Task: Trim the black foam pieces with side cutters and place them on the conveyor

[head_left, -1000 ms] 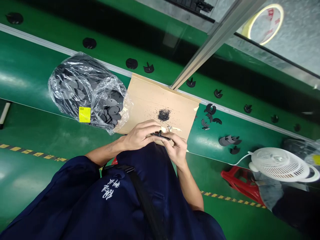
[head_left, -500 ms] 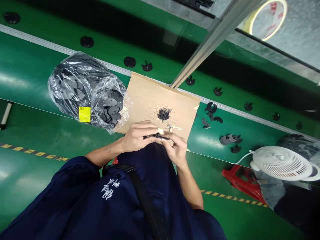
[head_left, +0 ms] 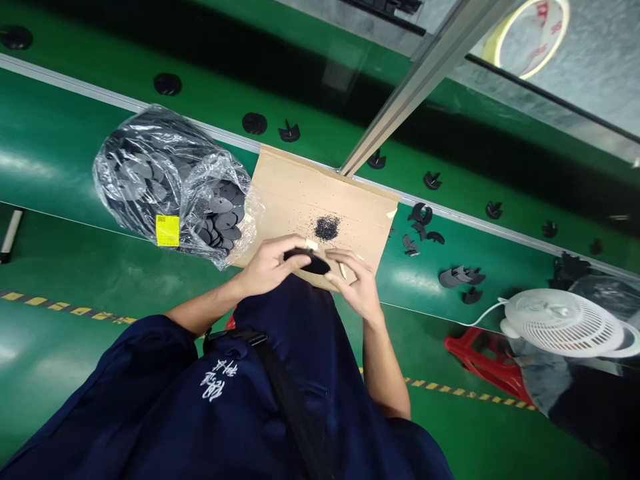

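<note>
My left hand [head_left: 270, 265] grips the left end of a black disc [head_left: 315, 262], thumb in front and fingers behind. At the disc's right end, my right hand [head_left: 357, 283] has its thumb and fingers apart, with the thumb beside the edge; whether it touches is unclear. Pale yellow covering shows on a fingertip near the disc. Beyond the hands, a pile of tiny black pieces [head_left: 327, 228] lies on a cardboard sheet [head_left: 285, 187]. To the left is a clear plastic bag [head_left: 170, 180] full of black discs, with a yellow label [head_left: 167, 231].
Black parts lie along the green strip behind a metal rail [head_left: 225, 137]. More black parts [head_left: 460, 275] are on the right. A metal post [head_left: 390, 107] rises behind the cardboard. A white fan [head_left: 560, 320] and a red stool [head_left: 485, 363] stand at the right.
The black disc has tilted so its broad face shows. My right hand has moved slightly right and its fingers have spread from the disc. The whole view has shifted slightly.
</note>
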`<state>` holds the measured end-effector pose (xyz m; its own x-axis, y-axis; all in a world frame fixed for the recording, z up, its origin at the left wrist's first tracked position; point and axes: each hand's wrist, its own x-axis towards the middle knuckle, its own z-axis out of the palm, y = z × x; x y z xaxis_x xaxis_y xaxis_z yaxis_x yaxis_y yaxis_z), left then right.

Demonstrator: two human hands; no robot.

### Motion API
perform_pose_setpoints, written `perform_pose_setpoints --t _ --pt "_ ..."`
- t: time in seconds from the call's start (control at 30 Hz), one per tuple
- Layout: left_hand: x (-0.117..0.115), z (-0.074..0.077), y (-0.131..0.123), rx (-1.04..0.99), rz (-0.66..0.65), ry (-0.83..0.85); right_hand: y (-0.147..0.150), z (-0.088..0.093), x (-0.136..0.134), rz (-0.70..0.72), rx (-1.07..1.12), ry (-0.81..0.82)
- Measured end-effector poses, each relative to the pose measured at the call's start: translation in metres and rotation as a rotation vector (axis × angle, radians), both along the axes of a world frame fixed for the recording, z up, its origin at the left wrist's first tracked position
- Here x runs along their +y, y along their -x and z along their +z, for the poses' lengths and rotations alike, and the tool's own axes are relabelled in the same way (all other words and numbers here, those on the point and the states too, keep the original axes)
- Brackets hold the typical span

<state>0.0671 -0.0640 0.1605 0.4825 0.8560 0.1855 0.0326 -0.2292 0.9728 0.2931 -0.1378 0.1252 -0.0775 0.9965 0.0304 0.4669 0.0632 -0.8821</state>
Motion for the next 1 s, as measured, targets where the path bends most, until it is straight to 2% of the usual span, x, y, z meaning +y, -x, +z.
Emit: perform_pose_setpoints --t 0.07,0.13,0.23,0.3,0.4,0.5,0.57,0.67,0.73,0.8,0.87,0.93,1.0 --pt "0.003 -0.013 0.002 0.006 0.091 0.161 -0.021 -0.034 0.003 -0.102 -0.174 0.058" --pt "0.006 -0.027 0.004 -0.023 0.174 0.306 -0.038 -0.072 0.004 -0.193 -0.367 0.212" --pt "0.004 -0.043 0.007 -0.095 0.244 0.46 -0.048 -0.115 -0.001 -0.232 -0.548 0.431" --pt "0.001 -0.048 0.009 -0.093 0.261 0.478 -0.047 -0.131 -0.006 -0.273 -0.572 0.443" --pt "-0.001 -0.047 0.012 -0.014 0.272 0.409 -0.043 -0.135 -0.007 -0.304 -0.541 0.395" --pt "-0.001 -0.041 0.013 0.052 0.234 0.324 -0.039 -0.124 -0.003 -0.298 -0.478 0.351" --pt "0.0 -0.037 0.012 0.066 0.182 0.269 -0.034 -0.106 0.001 -0.293 -0.412 0.298" --pt "0.001 -0.031 0.007 0.056 0.122 0.173 -0.023 -0.062 0.005 -0.253 -0.194 0.123" --pt "0.0 -0.026 0.004 0.045 0.104 0.115 -0.015 -0.027 0.007 -0.149 -0.076 0.011" --pt "0.0 -0.022 0.002 0.042 0.093 0.074 -0.008 0.006 0.008 -0.034 -0.076 -0.072" --pt "-0.001 -0.018 0.0 0.043 0.083 0.047 -0.003 0.029 0.01 0.076 -0.098 -0.118" --pt "-0.001 -0.015 0.0 0.042 0.072 0.024 0.001 0.042 0.012 0.122 -0.137 -0.146" --pt "-0.001 -0.013 0.001 0.046 0.056 0.003 0.003 0.046 0.013 0.132 -0.182 -0.16"
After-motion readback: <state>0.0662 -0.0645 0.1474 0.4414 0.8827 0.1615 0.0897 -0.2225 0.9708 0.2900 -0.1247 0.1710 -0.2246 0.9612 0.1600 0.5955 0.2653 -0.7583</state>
